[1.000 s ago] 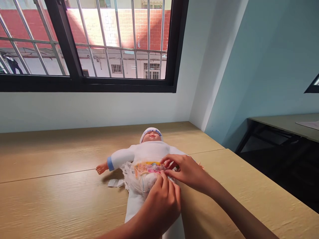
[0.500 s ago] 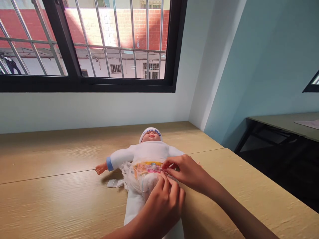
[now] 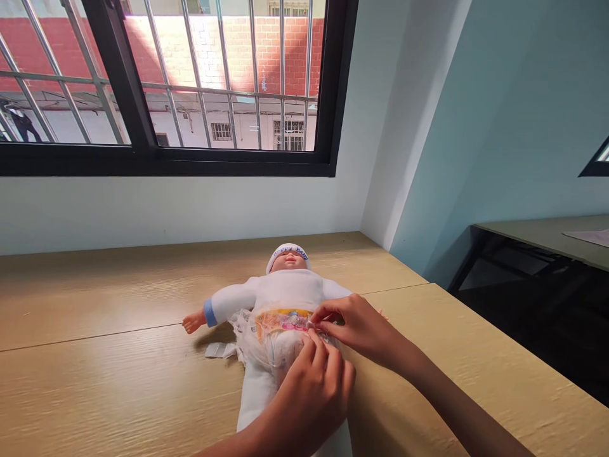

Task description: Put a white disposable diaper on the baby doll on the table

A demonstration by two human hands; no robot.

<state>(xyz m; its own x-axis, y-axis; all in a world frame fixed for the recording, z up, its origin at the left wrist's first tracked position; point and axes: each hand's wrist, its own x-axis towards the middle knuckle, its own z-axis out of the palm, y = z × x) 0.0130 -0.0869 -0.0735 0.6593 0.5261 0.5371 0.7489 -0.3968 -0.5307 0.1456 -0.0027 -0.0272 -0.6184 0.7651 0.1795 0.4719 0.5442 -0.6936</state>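
Right hand (image 3: 364,333) pinches the waist edge of the disposable diaper (image 3: 280,322); left hand (image 3: 316,400), curled, presses the diaper's front. The diaper sits on a doll (image 3: 285,292) lying face-up on the desk (image 3: 104,387). Open desk surface extends left of the doll and right of the forearms.
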